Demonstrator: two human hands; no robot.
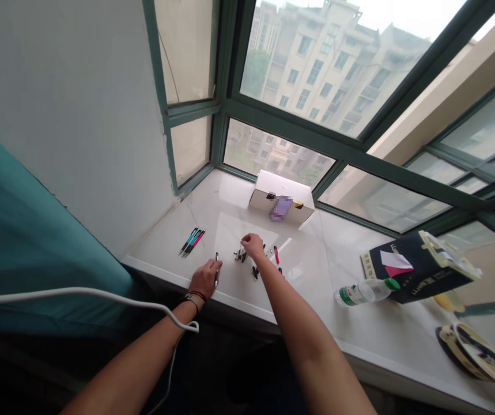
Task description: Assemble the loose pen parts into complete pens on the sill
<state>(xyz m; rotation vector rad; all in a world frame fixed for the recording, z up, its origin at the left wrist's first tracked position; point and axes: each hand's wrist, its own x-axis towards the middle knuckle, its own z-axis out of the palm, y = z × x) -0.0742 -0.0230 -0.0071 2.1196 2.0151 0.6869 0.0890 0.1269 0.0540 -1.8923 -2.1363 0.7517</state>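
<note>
My left hand [205, 278], with bands at its wrist, is closed round a slim dark pen [216, 261] held upright near the sill's front edge. My right hand [253, 245] reaches over a scatter of small black and metallic pen parts [254, 272]. Its fingertips are pinched together, and I cannot make out what they hold. A red pen piece [276, 255] lies just right of that hand. To the left of both hands, several pens [192, 242] with blue, teal and red barrels lie side by side on the white sill [152, 253].
A white box [284, 187] stands against the window behind my hands. A green-capped plastic bottle [366, 292] lies on the right, touching or close to a dark carton [420, 268]. A white cable [100, 293] crosses in front of my left forearm.
</note>
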